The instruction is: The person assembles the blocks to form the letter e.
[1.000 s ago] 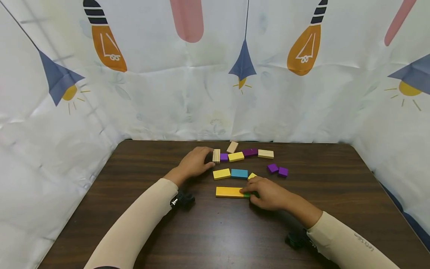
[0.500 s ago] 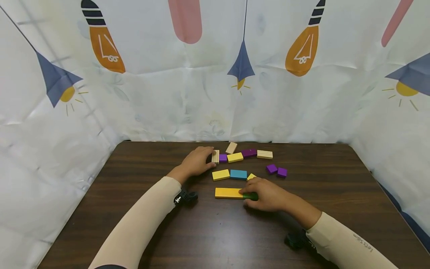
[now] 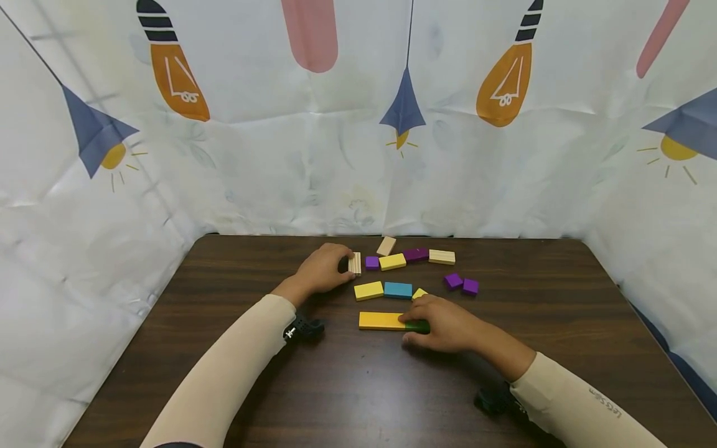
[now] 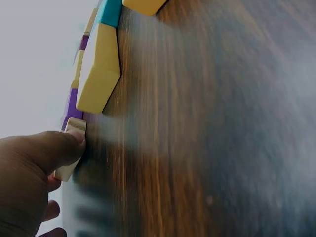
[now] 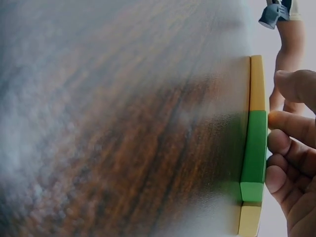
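Note:
My left hand (image 3: 323, 269) pinches a plain wooden block (image 3: 355, 264) with grooved lines, at the left end of the back row. In the left wrist view the thumb (image 4: 69, 145) lies on that block's face, the fingers behind it. Just right of it sits a small purple block (image 3: 372, 263). My right hand (image 3: 450, 325) rests its fingertips on a green block (image 5: 254, 148); its thumb stands off the block. The green block butts against a long yellow block (image 3: 381, 321) in the front row. Another yellow piece (image 5: 249, 220) shows past the green one in the right wrist view.
A middle row holds a yellow block (image 3: 368, 291), a blue block (image 3: 398, 290) and a yellow piece (image 3: 419, 294) partly behind my right hand. Farther back lie a yellow block (image 3: 393, 261), a dark purple block (image 3: 416, 254) and wooden blocks (image 3: 442, 257). Two purple blocks (image 3: 462, 284) sit rightward.
The grooved wooden block, held in my left hand, has moved slightly left and nearer, opening a gap beside the small purple block. My right hand stays at the green block, its thumb shifted slightly left.

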### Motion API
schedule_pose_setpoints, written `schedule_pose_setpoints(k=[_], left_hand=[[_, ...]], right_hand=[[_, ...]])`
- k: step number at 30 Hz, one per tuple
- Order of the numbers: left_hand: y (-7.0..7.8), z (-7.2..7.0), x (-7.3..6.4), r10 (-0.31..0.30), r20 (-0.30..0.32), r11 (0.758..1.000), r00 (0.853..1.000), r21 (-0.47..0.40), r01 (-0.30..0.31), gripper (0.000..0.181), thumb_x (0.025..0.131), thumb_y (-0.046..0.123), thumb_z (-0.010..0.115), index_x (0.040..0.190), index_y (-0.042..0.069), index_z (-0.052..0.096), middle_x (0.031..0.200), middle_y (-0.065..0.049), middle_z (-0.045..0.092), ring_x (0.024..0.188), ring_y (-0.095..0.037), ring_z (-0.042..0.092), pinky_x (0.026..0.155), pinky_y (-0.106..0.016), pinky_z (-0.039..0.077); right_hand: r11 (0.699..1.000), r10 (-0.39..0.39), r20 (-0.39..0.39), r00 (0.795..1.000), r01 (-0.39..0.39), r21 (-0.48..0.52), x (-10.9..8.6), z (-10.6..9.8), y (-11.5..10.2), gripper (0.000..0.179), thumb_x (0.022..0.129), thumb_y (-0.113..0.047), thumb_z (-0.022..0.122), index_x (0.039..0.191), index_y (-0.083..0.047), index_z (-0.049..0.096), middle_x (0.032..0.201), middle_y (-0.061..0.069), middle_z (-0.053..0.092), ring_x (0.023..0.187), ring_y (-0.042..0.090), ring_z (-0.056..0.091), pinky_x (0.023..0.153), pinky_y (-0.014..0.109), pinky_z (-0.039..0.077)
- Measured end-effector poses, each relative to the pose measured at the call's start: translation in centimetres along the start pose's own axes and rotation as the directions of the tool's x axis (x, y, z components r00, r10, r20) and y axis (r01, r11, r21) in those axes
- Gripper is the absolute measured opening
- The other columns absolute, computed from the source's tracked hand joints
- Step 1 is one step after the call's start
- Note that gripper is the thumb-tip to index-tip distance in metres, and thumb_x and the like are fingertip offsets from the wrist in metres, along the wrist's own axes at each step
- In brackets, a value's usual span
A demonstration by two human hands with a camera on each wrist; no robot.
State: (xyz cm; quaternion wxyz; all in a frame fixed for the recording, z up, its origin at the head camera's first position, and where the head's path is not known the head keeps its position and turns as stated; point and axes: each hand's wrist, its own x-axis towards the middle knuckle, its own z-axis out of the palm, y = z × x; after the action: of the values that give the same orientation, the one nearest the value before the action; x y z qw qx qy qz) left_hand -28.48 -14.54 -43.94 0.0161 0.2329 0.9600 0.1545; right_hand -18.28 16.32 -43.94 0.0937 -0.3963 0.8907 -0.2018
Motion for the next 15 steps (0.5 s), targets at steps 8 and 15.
schedule_pose_setpoints(k=[8, 15], left_hand=[[-1.5, -0.8, -1.4, 0.062, -0.029, 0.997, 0.998, -0.047, -0.064, 0.047, 0.091, 0.027, 0.079, 0.131, 0.005, 0.066, 0.137, -0.012, 0.061, 0.136, -0.034, 0.046, 0.113, -0.05, 0.036], [-2.5, -1.5, -3.4, 0.126, -0.033, 0.987, 0.992, -0.097, -0.128, 0.046, 0.088, 0.023, 0.081, 0.127, 0.002, 0.067, 0.137, -0.014, 0.061, 0.133, -0.037, 0.048, 0.111, -0.053, 0.037]], right_hand=[[1.0, -0.008, -0.01, 1.0, 0.008, -0.007, -0.1, 0.1, 0.1, 0.034, 0.097, -0.035, 0.071, 0.126, -0.017, 0.074, 0.113, -0.007, 0.065, 0.101, 0.011, 0.055, 0.09, 0.036, 0.05], [1.0, 0.001, -0.013, 1.0, -0.002, -0.008, -0.1, 0.1, 0.0, 0.034, 0.097, -0.033, 0.071, 0.126, -0.017, 0.074, 0.114, -0.006, 0.065, 0.103, 0.011, 0.055, 0.092, 0.037, 0.051]])
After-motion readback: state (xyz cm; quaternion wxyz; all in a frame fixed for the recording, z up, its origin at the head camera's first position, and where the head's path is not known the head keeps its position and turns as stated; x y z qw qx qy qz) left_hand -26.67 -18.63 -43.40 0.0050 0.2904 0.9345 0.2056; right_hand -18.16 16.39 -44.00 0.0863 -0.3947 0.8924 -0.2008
